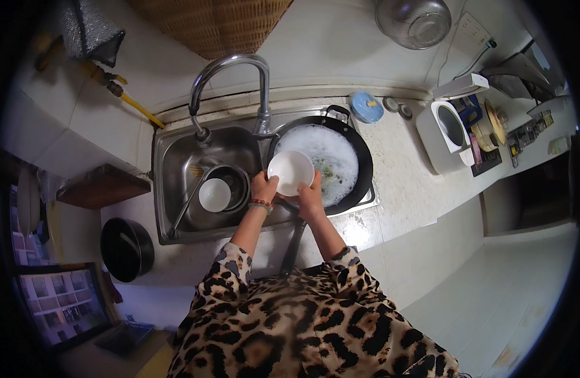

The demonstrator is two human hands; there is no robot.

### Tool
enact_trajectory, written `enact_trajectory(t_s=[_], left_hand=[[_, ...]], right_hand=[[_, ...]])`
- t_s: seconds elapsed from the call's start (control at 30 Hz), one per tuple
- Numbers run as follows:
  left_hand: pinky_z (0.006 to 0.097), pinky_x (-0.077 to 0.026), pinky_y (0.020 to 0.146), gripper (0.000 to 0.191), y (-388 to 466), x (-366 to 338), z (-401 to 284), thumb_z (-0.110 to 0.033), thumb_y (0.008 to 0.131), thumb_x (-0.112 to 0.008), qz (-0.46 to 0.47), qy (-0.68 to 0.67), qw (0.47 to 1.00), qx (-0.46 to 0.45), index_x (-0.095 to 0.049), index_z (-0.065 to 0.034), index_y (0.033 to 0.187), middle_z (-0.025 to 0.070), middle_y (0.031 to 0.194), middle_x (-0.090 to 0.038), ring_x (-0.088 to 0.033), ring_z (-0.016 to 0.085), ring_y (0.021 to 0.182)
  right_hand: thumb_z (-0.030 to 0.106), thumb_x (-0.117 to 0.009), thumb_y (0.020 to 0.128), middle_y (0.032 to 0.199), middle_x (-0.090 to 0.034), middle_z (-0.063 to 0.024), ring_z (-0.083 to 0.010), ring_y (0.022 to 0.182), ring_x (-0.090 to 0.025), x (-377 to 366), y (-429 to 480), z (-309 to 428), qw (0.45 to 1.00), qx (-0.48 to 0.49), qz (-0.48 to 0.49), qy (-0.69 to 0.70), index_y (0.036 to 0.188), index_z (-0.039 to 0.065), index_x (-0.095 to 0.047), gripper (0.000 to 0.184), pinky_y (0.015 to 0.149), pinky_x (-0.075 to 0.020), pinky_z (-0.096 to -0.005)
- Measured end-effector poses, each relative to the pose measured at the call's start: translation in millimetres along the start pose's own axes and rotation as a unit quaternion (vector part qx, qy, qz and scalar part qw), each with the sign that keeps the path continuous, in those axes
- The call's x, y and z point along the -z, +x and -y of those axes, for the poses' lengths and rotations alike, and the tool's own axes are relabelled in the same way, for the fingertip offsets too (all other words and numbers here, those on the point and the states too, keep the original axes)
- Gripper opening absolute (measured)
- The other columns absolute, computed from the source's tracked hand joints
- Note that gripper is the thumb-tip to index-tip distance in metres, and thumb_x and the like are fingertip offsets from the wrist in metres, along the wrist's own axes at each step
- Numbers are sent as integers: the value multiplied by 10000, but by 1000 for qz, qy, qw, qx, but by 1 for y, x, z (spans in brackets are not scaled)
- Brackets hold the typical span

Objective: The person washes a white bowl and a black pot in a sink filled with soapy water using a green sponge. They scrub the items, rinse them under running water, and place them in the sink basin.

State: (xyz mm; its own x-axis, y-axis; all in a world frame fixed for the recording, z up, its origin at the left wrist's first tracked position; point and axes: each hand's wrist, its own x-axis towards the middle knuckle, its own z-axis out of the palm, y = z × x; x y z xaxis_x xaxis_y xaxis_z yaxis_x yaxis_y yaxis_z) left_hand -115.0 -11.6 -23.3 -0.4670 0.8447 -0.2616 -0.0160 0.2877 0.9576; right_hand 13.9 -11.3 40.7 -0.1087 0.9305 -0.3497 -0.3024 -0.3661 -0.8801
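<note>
A white bowl [291,173] is held between my two hands over the near left part of a black wok [366,163] full of foamy water. My left hand [264,188], with beaded bracelets at its wrist, grips the bowl's left side, thumb at the rim. My right hand [311,196] holds its lower right side. The wok sits over the right part of the steel sink [176,158], its long handle [293,248] pointing towards me. In the left basin another white bowl [214,195] rests in a dark metal pot [243,186], beside a long thin handle.
A chrome faucet [264,85] arches behind the sink. A blue-wrapped round item [366,107] and two small lids stand behind the wok. A white appliance [436,141] is on the right counter. A black pan [127,249] lies left of the sink; a wooden board [103,186] is above it.
</note>
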Motion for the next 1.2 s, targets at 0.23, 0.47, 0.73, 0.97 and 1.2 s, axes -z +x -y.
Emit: enact_trajectory(t_s=[0.23, 0.47, 0.73, 0.97, 1.2], left_hand=[[308, -486, 561, 246, -18, 9, -32, -180, 719, -592, -94, 17, 994, 53, -616, 47, 812, 98, 722, -637, -619, 182, 645], [313, -507, 504, 252, -19, -9, -19, -157, 728, -590, -104, -97, 989, 44, -583, 35, 890, 118, 788, -617, -603, 190, 634], [293, -484, 523, 322, -24, -41, -14, -176, 685, -593, -96, -167, 980, 41, -522, 15, 935, 97, 827, -575, -562, 171, 661], [292, -483, 526, 274, -19, -72, 11, -178, 690, -584, -107, -125, 985, 60, -543, 25, 870, 90, 790, -580, -562, 161, 676], [315, -512, 487, 289, -16, -98, 15, -161, 769, -580, -26, -41, 998, 46, -577, 32, 984, 117, 838, -623, -617, 190, 644]], right_hand=[[-72, -366, 734, 1202, -382, -140, -296, 1077, -469, -8, 4, 0, 997, -38, 42, 52, 1276, 90, -250, 578, 706, -574, -411], [-66, -373, 720, 1179, -405, -131, -274, 1072, -464, 11, 19, -12, 998, 40, 44, -28, 1277, 96, -264, 590, 784, -528, -408], [-69, -351, 710, 1236, -353, -152, -333, 1089, -459, 40, 26, 10, 994, -26, 90, 54, 1304, 94, -217, 630, 693, -567, -465], [-71, -363, 727, 1221, -380, -137, -293, 1083, -471, 69, 32, 25, 995, -60, 68, 46, 1287, 144, -251, 610, 709, -557, -428], [-96, -348, 700, 1245, -362, -162, -295, 1130, -431, 97, 44, 20, 995, 51, 59, -54, 1299, 95, -258, 635, 965, -379, -383]])
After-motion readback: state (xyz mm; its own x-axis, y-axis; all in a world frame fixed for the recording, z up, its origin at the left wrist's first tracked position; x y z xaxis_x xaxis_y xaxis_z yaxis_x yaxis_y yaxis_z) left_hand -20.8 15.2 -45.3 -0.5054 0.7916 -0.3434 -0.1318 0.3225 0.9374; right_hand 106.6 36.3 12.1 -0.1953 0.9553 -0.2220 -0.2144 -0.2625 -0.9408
